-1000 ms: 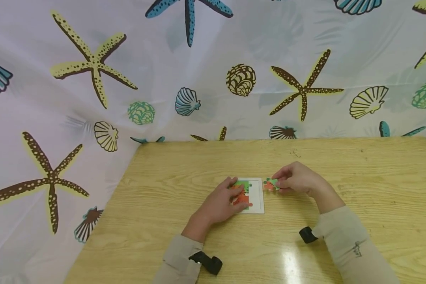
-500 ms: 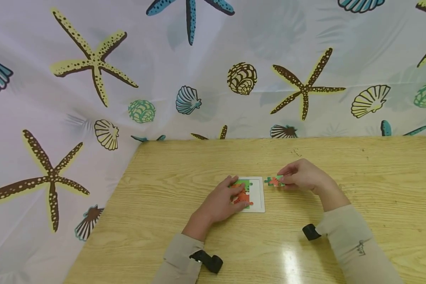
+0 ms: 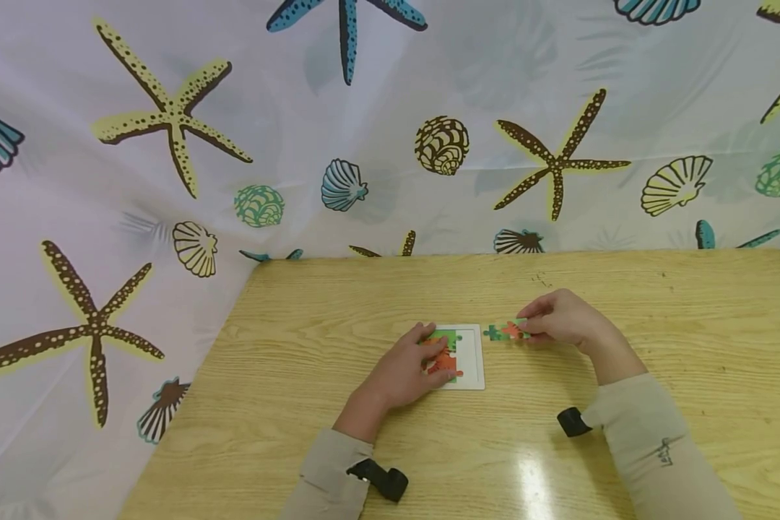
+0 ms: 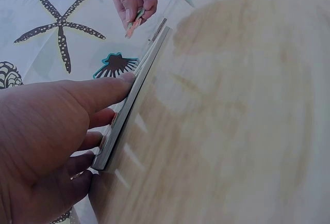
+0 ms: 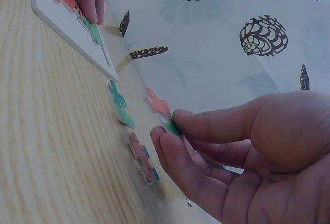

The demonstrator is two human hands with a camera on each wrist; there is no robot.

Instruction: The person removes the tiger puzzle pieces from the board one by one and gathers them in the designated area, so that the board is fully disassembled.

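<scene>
The tray (image 3: 471,361) is white, the pieces (image 3: 451,335) in it green and orange. The held piece (image 5: 160,106) runs from coral-orange into bright green. One loose piece (image 5: 121,108) is teal and light green; the other loose piece (image 5: 142,157) is dull red with teal. The cloth (image 3: 299,130) is whitish — printed with starfish (image 3: 174,115) in dotted yellow, brown and blue, and shells (image 3: 343,185) in blue, yellow, brown and green. Honey-yellow table (image 3: 299,325), finely grained; beige sleeves (image 3: 656,433) — the right bearing a dark scrawl; black wrist cameras (image 3: 398,484).

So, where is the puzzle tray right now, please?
In the head view, the puzzle tray lies right of centre, beneath the left hand, on the wooden table.
</scene>
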